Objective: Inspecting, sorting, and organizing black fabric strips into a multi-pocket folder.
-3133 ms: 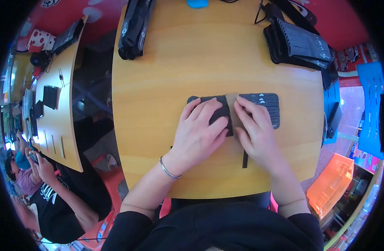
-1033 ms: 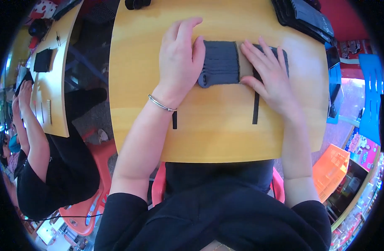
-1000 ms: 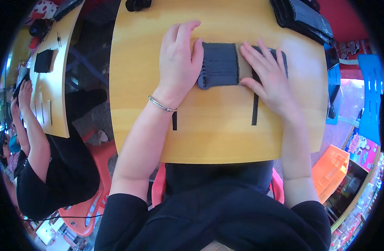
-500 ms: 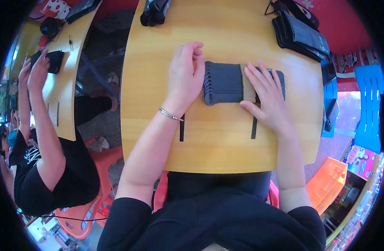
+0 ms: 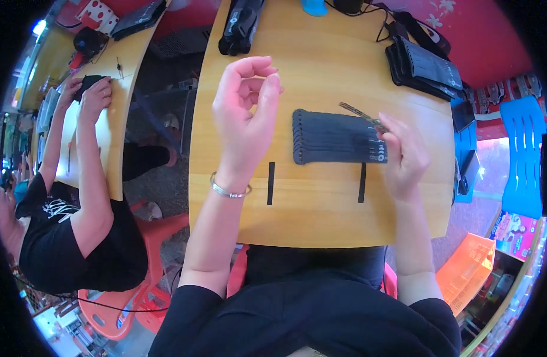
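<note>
A stack of dark grey knitted pieces (image 5: 333,137) lies flat on the wooden table, its scalloped ends fanned at the left and small white print at the right. My right hand (image 5: 406,156) is by the stack's right end, thumb and fingers closed on a thin brownish strip (image 5: 360,114). The strip is tilted, its free end pointing up and left above the stack; part of it is hidden by my fingers. To the left of the stack, my left hand (image 5: 244,113) is raised over the table, fingers loosely curled and thumb apart, holding nothing.
Two black tape marks (image 5: 271,183) lie on the table near the stack. Dark bundles (image 5: 241,27) sit at the far left, and more dark packs (image 5: 425,68) at the far right. A co-worker (image 5: 77,232) works at another table on the left. An orange basket (image 5: 467,271) stands right.
My right hand has lifted off the stack and now holds up the strip that lay across it. My left hand has moved left, away from the stack's end. The view has shifted slightly.
</note>
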Tool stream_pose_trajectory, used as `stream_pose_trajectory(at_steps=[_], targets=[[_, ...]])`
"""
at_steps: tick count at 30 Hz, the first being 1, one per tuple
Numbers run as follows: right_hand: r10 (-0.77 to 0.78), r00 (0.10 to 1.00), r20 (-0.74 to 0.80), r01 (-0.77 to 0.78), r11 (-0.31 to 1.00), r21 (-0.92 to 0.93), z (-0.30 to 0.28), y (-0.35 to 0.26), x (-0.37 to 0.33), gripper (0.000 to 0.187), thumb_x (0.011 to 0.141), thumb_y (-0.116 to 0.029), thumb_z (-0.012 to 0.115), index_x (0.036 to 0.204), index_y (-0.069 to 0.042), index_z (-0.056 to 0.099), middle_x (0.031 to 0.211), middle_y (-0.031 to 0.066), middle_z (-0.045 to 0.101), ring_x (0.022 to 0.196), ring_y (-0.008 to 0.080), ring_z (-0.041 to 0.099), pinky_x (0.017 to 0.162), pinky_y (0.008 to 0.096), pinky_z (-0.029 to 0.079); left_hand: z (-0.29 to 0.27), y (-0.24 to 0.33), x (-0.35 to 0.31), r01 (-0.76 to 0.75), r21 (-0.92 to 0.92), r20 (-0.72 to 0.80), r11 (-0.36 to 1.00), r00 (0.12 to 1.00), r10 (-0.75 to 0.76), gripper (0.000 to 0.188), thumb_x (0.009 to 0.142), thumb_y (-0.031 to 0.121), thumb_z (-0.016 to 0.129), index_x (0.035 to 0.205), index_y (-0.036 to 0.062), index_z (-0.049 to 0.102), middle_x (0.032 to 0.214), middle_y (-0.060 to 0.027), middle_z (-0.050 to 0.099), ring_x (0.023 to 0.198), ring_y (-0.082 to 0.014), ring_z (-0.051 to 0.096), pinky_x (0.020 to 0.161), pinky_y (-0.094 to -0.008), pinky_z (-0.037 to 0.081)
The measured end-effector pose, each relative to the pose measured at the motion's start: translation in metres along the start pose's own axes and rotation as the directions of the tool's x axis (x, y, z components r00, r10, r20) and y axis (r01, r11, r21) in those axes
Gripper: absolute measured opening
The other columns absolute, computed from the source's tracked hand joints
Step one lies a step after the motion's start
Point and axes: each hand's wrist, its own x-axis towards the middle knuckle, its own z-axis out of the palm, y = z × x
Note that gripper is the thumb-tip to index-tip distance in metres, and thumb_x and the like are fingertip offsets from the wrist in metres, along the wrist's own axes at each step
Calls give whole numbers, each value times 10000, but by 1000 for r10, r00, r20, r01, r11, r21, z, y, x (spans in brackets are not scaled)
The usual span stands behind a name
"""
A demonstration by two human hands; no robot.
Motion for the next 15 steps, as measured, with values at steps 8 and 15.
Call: stream_pose_trajectory(at_steps=[8, 15], targets=[[-229, 941, 250, 201, 971, 131, 69, -59, -1, 359, 750, -215, 771, 1061, -62, 681, 1019, 74, 692, 909, 240, 664, 756, 311, 559, -43, 10, -45, -195, 565, 206, 802, 974, 92, 101, 806, -9, 666, 892, 22, 625, 882, -83, 601, 739, -183, 610, 636, -272, 479], [-136, 941, 311, 156, 987, -40, 72, -32, 7, 325, 729, -138, 747, 1041, -82, 679, 1074, 36, 673, 975, 225, 584, 830, 351, 488, -49, -25, -63, -325, 674, 381, 664, 922, 65, 304, 760, 153, 740, 1025, 51, 629, 1052, -123, 598, 967, -307, 579, 818, -405, 478]])
